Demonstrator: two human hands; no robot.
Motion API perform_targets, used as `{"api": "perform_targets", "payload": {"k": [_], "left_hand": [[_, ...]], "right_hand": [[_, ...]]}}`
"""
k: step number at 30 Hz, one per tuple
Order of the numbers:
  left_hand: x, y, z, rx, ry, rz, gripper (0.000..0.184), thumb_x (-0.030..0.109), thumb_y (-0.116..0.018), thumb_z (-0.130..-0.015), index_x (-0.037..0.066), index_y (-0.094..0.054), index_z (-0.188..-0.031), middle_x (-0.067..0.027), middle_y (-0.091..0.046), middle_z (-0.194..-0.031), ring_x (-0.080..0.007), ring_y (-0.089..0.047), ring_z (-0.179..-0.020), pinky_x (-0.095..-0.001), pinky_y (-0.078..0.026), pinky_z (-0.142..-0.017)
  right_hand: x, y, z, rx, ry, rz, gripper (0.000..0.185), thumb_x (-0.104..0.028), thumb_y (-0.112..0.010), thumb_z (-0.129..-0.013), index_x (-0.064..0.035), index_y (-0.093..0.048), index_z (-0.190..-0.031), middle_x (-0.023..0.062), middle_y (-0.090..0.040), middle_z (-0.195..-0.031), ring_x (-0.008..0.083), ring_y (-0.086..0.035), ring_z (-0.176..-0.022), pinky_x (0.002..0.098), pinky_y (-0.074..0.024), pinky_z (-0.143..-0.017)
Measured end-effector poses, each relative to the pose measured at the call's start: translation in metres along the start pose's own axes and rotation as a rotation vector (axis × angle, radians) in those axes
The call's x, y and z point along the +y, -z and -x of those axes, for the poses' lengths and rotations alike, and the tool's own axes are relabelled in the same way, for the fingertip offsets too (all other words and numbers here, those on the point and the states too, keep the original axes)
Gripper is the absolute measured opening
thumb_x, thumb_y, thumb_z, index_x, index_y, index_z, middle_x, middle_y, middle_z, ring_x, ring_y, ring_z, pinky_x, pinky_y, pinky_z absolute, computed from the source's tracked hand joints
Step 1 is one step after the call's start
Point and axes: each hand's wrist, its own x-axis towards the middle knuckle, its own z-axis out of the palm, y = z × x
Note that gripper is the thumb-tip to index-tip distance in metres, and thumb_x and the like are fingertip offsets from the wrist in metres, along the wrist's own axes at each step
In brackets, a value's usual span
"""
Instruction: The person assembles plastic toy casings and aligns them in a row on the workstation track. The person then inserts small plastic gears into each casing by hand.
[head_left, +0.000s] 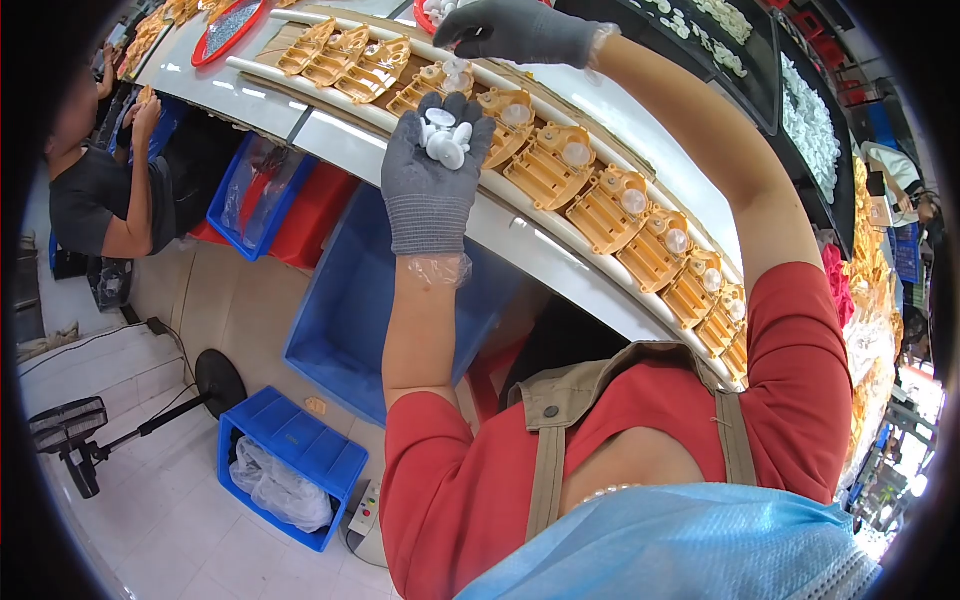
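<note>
My left hand (pixel 436 185), in a grey glove, is palm up and cupped around several white plastic discs with stems (pixel 447 145). It is just in front of the row of orange plastic shells (pixel 547 170). My right hand (pixel 515 32), also gloved, is beyond it, above the far side of the row, near a red bowl (pixel 428 14) of white parts. Its fingers are bent and a little apart, and I see nothing held in them. Below its fingertips, a whitish disc (pixel 456 72) sits on one shell. Shells to the right carry translucent discs (pixel 633 201); those at the far left show none.
White rails (pixel 300 90) border the shell row along the curved white table. A red basin (pixel 228 30) of small silvery pieces is at the far left. Blue bins (pixel 330 330) stand below. Another person (pixel 110 190) works at left. Dark trays of white parts (pixel 810 125) are at right.
</note>
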Motion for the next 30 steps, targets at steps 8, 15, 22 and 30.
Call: {"api": "perform_targets", "payload": {"k": [8,15,22,30], "left_hand": [[-0.015,-0.011,0.009,-0.028,0.085,-0.008,0.036,0.027,-0.046,-0.099,-0.001,-0.047,-0.121,-0.0187,-0.053,-0.117,-0.0339,-0.053,-0.109,-0.0564,-0.042,-0.101],[-0.028,-0.01,0.024,-0.082,0.204,-0.048,0.038,0.027,-0.043,-0.1,-0.002,-0.045,-0.124,-0.02,-0.05,-0.122,-0.0349,-0.051,-0.112,-0.056,-0.042,-0.102],[-0.027,-0.003,0.042,0.016,0.252,0.018,0.041,0.023,-0.043,-0.1,-0.008,-0.044,-0.126,-0.0237,-0.052,-0.116,-0.0409,-0.052,-0.112,-0.0613,-0.039,-0.105],[-0.03,0.013,0.033,-0.044,0.261,0.061,0.041,0.024,-0.044,-0.099,-0.01,-0.047,-0.123,-0.026,-0.053,-0.119,-0.0419,-0.053,-0.113,-0.0602,-0.04,-0.104]], "right_hand": [[-0.067,0.001,0.039,-0.231,-0.086,0.058,0.026,-0.014,-0.069,-0.086,-0.0105,-0.063,-0.111,0.0029,-0.067,-0.105,0.0155,-0.064,-0.098,0.0304,-0.0526,-0.087],[-0.065,0.015,0.061,-0.224,0.1,0.003,0.019,-0.012,-0.071,-0.084,-0.0079,-0.063,-0.1,0.0022,-0.067,-0.095,0.015,-0.064,-0.089,0.0303,-0.0529,-0.084],[-0.009,0.033,0.053,-0.185,0.038,0.012,0.022,-0.014,-0.069,-0.078,-0.005,-0.059,-0.095,0.0091,-0.063,-0.084,0.0207,-0.058,-0.072,0.034,-0.0488,-0.069],[-0.01,0.021,0.049,-0.308,0.074,0.14,0.026,-0.01,-0.067,-0.076,-0.0053,-0.061,-0.101,0.0136,-0.064,-0.089,0.028,-0.063,-0.084,0.0386,-0.0499,-0.075]]}}
